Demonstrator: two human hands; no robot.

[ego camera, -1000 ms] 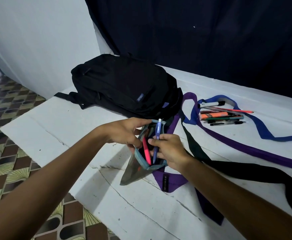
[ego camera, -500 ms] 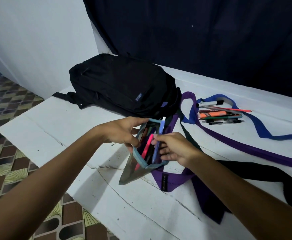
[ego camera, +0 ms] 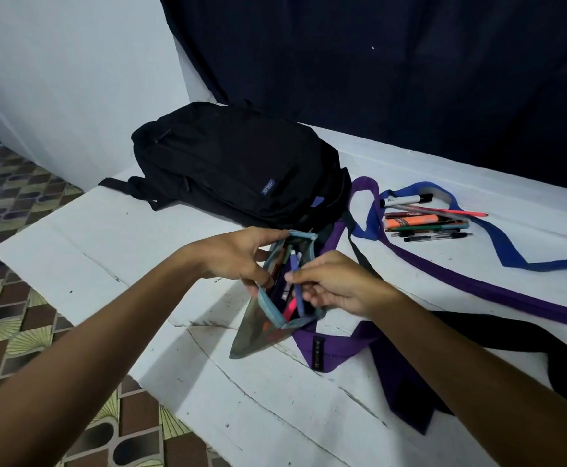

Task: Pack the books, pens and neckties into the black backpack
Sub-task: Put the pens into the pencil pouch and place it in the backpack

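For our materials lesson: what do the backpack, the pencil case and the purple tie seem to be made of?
Backpack: matte black woven fabric, probably nylon; it slumps softly.
Pencil case: glossy see-through plastic, likely vinyl; colours show through; blue fabric edging.
Purple tie: smooth woven cloth, lying limp.

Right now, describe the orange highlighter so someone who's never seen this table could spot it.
Start at the black backpack on the white table. Right of it, inside the blue necktie's loop, lies a row of loose pens. The orange highlighter is the thick, short one among them, the others being thin.
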